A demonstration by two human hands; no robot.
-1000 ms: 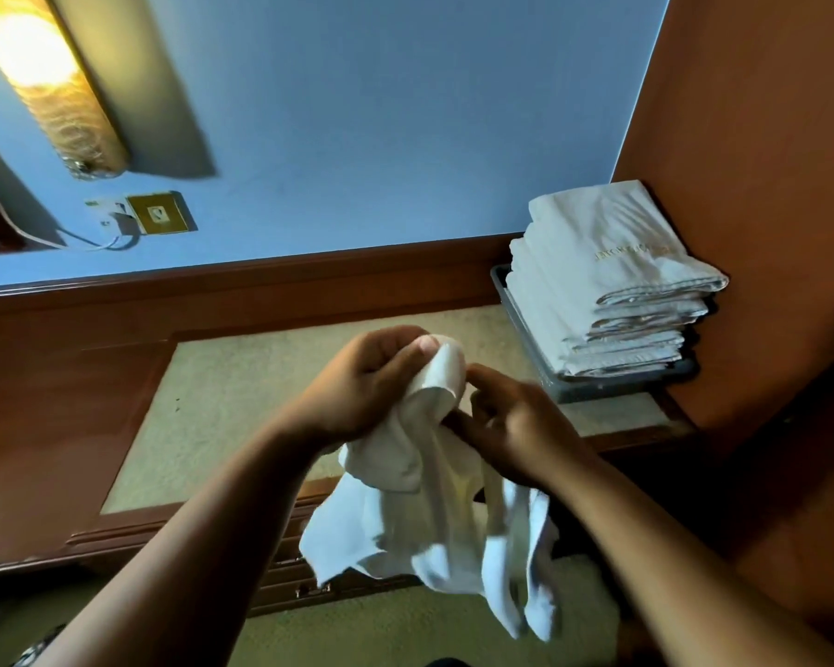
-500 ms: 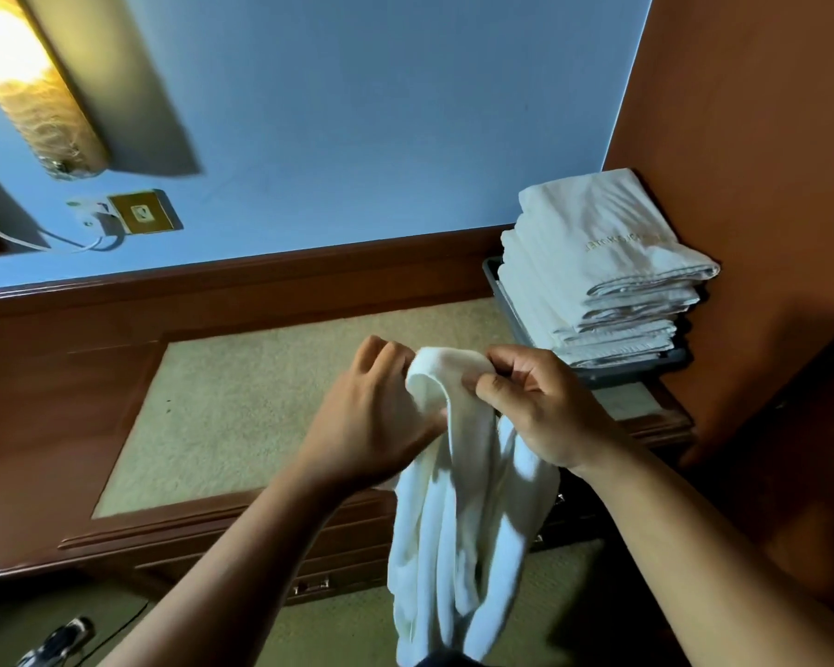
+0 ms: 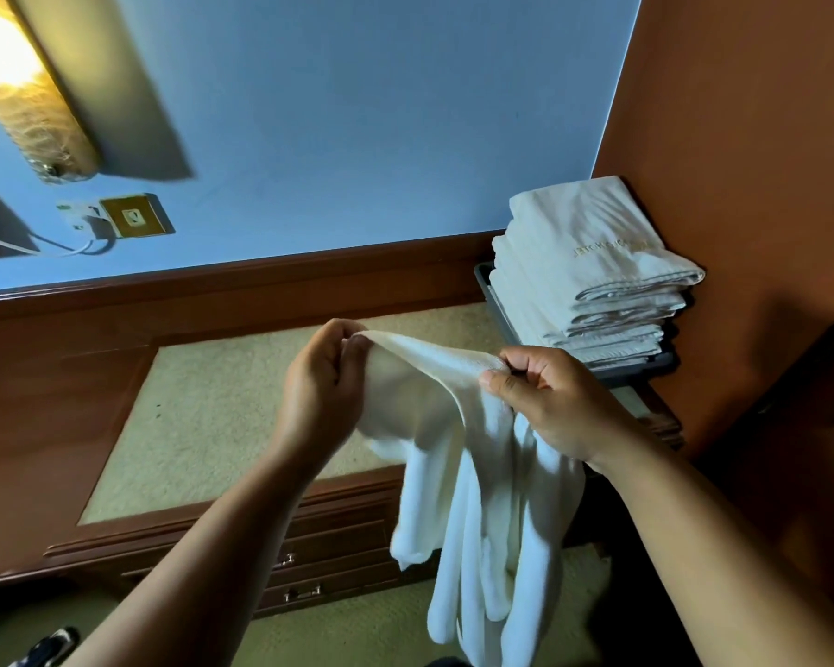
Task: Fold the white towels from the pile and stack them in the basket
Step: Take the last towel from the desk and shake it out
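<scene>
L hand (image 3: 326,392) & R hand (image 3: 550,402) each pinch the top edge of a white towel (image 3: 477,474), pulled taut btwn them, the rest hanging down. Towel is held just left of the basket (image 3: 489,291), which carries a stack of folded towels (image 3: 593,272).

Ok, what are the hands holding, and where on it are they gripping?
A white towel. The left hand and right hand each pinch its top edge, which stretches between them. The rest hangs down.
</scene>
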